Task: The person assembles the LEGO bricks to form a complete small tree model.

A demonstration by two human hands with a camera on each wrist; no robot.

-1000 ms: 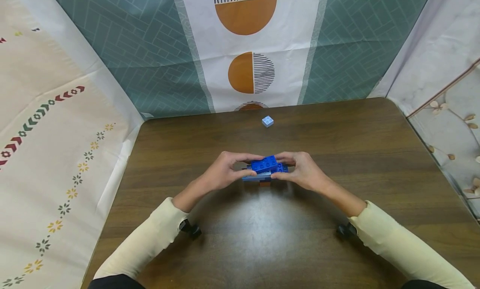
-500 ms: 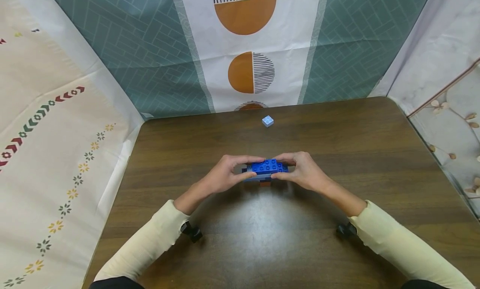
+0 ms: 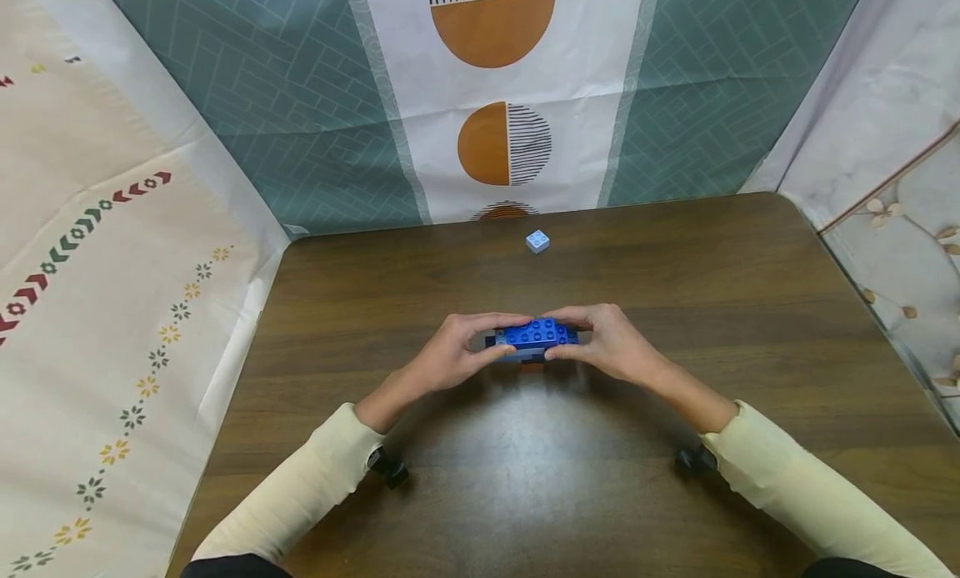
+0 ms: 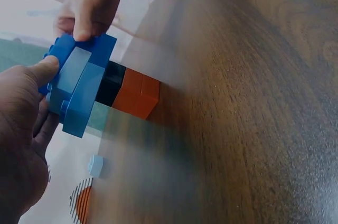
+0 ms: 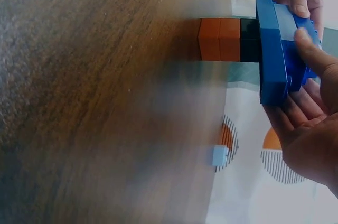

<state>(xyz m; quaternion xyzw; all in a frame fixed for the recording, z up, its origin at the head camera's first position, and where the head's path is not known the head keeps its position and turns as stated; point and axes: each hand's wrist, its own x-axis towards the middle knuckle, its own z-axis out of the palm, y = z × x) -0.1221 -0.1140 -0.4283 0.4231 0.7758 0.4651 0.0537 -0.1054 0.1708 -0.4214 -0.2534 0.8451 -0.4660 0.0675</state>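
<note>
A stack of toy bricks (image 4: 84, 89) stands on the table between my hands: orange bricks (image 5: 219, 39) at the bottom, dark ones (image 5: 249, 40) above, then wider blue and light-blue layers. On top lies a blue toy brick (image 3: 531, 334) with studs, level with the layer below. My left hand (image 3: 459, 350) pinches this top brick from the left, thumb at the near side and fingers at the far side. From the right, my right hand (image 3: 609, 342) grips the upper blue layers, thumb in front and fingers behind. The fingers partly cover the bricks.
A small light-blue brick (image 3: 537, 241) lies near the far edge of the brown wooden table (image 3: 360, 294). Patterned cloth (image 3: 322, 103) hangs behind the table, with more cloth at both sides.
The top blue brick was tilted across the stack; it has turned and now lies straight along the layer below. Both hands have stayed almost in place.
</note>
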